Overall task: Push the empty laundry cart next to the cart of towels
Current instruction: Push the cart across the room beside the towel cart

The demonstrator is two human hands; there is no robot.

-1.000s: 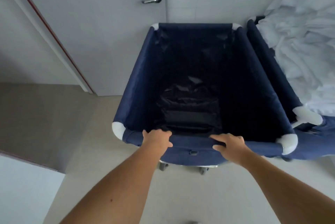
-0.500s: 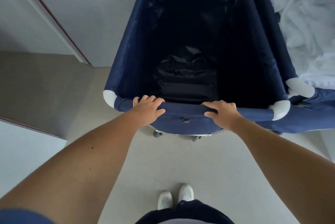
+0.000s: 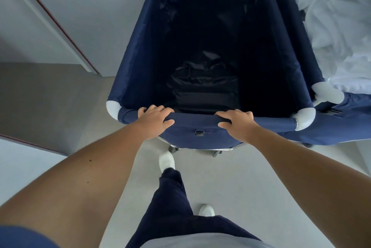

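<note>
The empty laundry cart point(image 3: 138, 47) is a deep navy fabric bin with white corner caps, standing straight ahead of me with only dark lining inside. My left hand point(image 3: 155, 120) grips its near rim left of a small black buckle. My right hand point(image 3: 237, 123) grips the same rim on the right. The cart of towels point(image 3: 339, 123), also navy, stands at the right with its side against the empty cart. White towels point(image 3: 339, 33) are heaped in it.
A pale door and wall point(image 3: 90, 7) rise just behind the carts' far ends. A door frame with a red edge point(image 3: 66, 33) slants at the left, beside darker floor point(image 3: 50, 99). My legs and white shoes point(image 3: 166, 160) are below, on light floor.
The view has tilted down and drawn closer to the cart; the door handle has left the frame. My left foot has stepped forward. Both hands keep their hold on the rim.
</note>
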